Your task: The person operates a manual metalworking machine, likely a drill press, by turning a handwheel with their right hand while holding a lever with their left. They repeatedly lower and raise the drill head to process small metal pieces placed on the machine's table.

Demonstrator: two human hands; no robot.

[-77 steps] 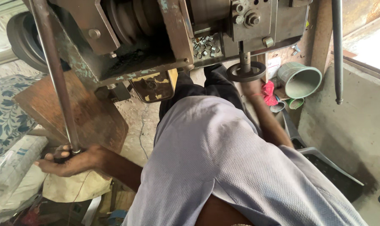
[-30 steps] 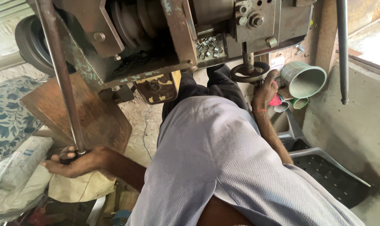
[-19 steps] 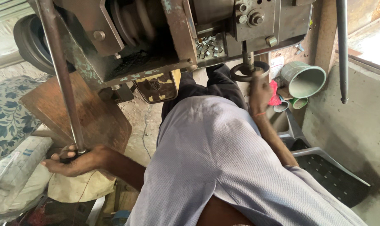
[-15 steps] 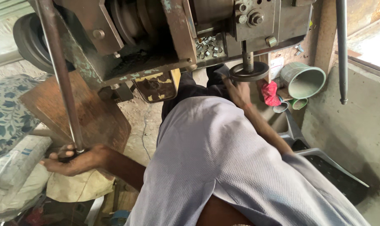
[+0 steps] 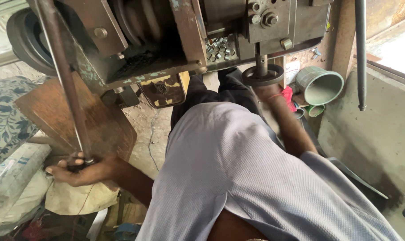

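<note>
Left hand [image 5: 80, 169] still grips the lever [image 5: 64, 85]; right hand [image 5: 267, 91] has risen beneath the machine's wheel [image 5: 263, 75], grip unclear.

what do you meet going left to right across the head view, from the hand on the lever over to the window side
left hand on the long lever → yellow plate → small metal bits → round die → green bucket → dark rod

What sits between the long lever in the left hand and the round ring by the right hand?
In the head view, the machine's body and a tray of small metal bits.
</note>
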